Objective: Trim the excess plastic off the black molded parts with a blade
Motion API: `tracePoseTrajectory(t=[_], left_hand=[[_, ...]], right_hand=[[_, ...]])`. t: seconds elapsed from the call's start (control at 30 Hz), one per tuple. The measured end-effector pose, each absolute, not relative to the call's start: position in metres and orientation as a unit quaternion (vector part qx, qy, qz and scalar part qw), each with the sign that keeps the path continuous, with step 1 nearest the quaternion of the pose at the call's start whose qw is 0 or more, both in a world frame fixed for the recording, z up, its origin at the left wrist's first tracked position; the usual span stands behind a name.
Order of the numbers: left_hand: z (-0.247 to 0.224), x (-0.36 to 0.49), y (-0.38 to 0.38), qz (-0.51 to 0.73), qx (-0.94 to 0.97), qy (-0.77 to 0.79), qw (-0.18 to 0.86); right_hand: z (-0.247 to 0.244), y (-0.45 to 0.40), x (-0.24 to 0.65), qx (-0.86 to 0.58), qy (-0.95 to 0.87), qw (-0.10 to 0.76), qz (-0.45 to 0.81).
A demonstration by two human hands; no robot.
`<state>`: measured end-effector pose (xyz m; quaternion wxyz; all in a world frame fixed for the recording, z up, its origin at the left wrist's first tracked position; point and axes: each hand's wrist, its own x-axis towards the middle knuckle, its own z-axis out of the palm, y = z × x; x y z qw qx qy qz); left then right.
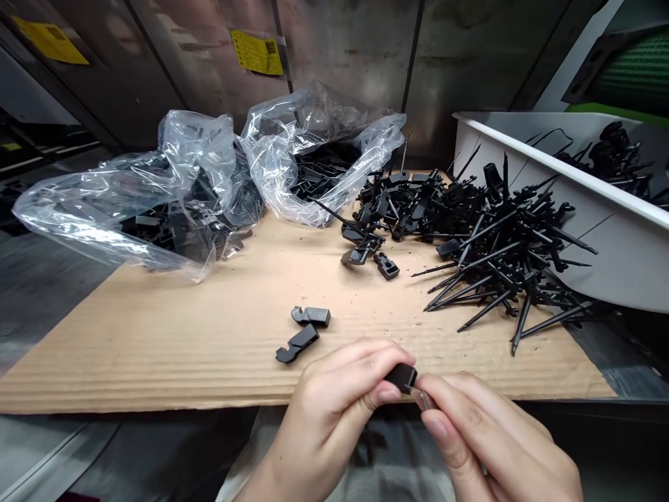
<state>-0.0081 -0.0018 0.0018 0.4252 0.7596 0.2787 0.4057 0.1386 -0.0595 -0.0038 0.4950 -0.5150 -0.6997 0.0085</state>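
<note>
Cardboard: 1 tan sheet, ribbed, sprinkled with dark crumbs toward the right; front edge nearest the person.
Left hand: thumb and fingers clamped on 1 black block, held at the cardboard's front edge, right of its middle.
Right hand: close beside the left, thumb and fingertips pinching 1 small shiny piece at the block's end; its full shape is hidden.
Hooked parts: 2, black, lying near the front edge, about midway along.
Short part: 1, black, farther back, just beside the pile.
Pile: black parts, many spiked, from the back edge down the right edge.
Bags: 2, clear, crumpled, black parts inside, along the back edge toward its left corner.
Bin: 1, pale, beyond the right edge, black parts inside.
Wall: dark panels behind the back edge, 2 yellow labels.
</note>
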Motion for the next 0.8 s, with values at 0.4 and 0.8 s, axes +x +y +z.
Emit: tracePoseTrajectory(t=[0.4, 0.8], left_hand=[[0.004, -0.007, -0.001, 0.395, 0.778, 0.271, 0.407], [0.001, -0.007, -0.003, 0.412, 0.785, 0.289, 0.36]], right_hand=[[-0.007, -0.057, 0.16, -0.534, -0.695, 0.465, 0.124], [0.001, -0.053, 0.14, -0.596, -0.559, 0.49, 0.303]])
